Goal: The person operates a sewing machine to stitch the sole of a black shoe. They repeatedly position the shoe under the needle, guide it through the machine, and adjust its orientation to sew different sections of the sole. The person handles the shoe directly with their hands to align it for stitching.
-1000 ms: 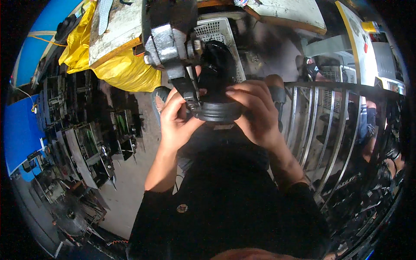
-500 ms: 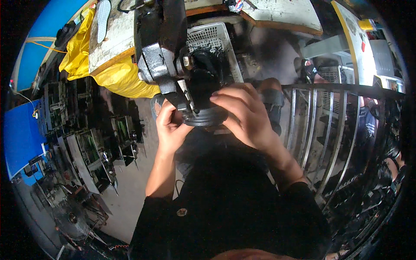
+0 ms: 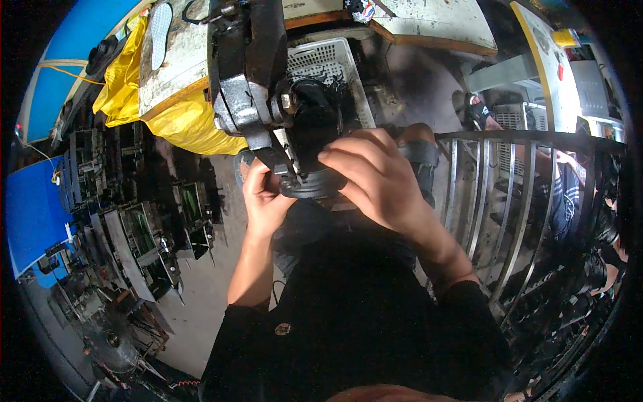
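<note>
Between my hands is a black shoe [image 3: 311,185], its thick, ridged sole edge turned toward me. My left hand [image 3: 260,201] grips its left side, thumb along the edge and fingers partly hidden behind the machine. On the right, my right hand [image 3: 378,177] is closed over the shoe, fingers bent across the dark upper and thumb near the sole. A dark, oily stitching machine [image 3: 244,100] comes down from above, and its narrow metal tip [image 3: 291,151] meets the sole edge beside my left fingers. Deep shadow hides most of the upper.
Behind the machine stands a white plastic basket [image 3: 351,70] with black items inside. Yellow sacking [image 3: 194,124] hangs below a worn white table [image 3: 181,60] bearing a pale insole [image 3: 160,37]. A metal railing [image 3: 479,194] runs along my right; dark machinery [image 3: 137,228] is at left.
The shoe and my right hand have shifted slightly left under the machine. My left hand keeps nearly the same place, and both hands still hold the shoe.
</note>
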{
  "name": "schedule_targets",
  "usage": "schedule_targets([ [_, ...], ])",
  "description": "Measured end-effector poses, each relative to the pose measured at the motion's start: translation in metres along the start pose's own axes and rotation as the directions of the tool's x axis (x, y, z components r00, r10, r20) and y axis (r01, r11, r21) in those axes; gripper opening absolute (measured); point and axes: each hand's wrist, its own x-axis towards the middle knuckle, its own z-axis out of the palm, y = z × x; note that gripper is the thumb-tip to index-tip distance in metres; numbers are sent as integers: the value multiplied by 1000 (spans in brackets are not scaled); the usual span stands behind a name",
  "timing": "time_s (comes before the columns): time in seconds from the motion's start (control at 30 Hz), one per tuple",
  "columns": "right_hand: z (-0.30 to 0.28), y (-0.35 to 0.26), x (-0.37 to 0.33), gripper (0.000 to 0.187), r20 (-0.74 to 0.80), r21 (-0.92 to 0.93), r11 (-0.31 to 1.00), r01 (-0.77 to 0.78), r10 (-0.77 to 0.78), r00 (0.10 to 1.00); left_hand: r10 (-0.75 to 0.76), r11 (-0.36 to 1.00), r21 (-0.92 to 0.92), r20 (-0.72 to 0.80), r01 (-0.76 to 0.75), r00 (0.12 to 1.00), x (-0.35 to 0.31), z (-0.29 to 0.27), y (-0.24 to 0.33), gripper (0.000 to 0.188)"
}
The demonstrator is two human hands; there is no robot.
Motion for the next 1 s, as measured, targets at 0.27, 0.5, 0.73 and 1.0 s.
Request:
schedule_targets([
  [0.27,0,-9,10,52,37,5,1000,-23,23,999,36,994,100,-10,-34,999,-3,-11,-10,48],
  [0.5,16,-3,2,55,45,-71,996,-58,61,997,5,999,40,96,-9,995,-2,-24,-12,52],
  [0.73,47,-6,-39,44,48,-9,998,57,-57,997,-590,259,-837,257,481,765,-23,-2,-18,71],
  [1.0,65,-10,-103,34,32,95,987,-127,125,992,-334,187,-926,253,327,908,-30,-30,-32,95],
])
